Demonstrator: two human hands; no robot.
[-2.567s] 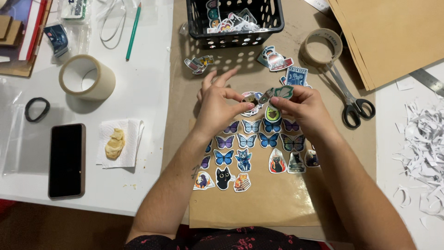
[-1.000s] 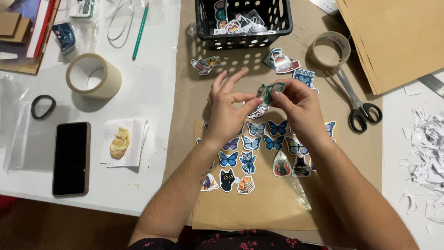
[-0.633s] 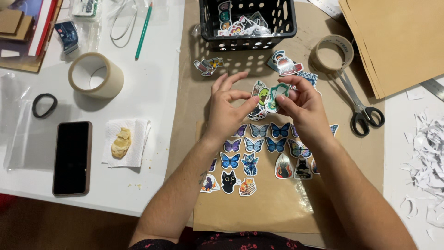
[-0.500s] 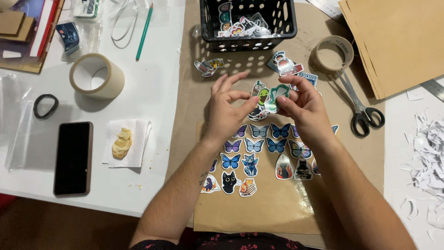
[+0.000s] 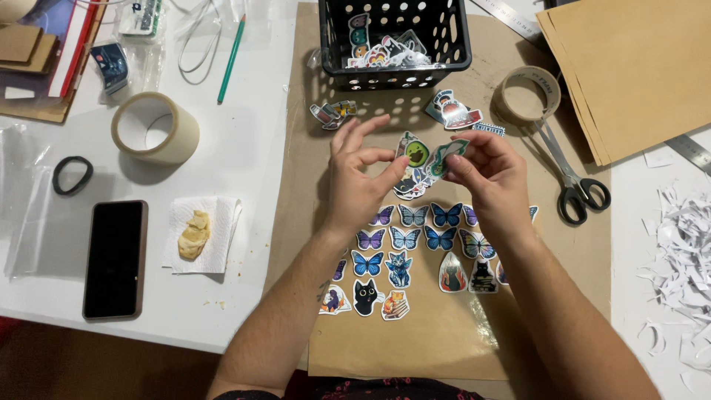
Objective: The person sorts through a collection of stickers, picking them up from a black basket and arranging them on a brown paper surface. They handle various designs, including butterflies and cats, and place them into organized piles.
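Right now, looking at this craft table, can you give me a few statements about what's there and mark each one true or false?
1. Both hands hold stickers above the brown paper. True: the left hand and the right hand pinch a small bunch of stickers.
2. The scissors lie left of the phone. False: they lie at the right, beside a tape roll; the phone is at the left.
3. The black basket holds stickers. True.
4. The butterfly stickers are stacked in one pile. False: they lie side by side in rows.
5. The green pencil is inside the basket. False: it lies on the white table.
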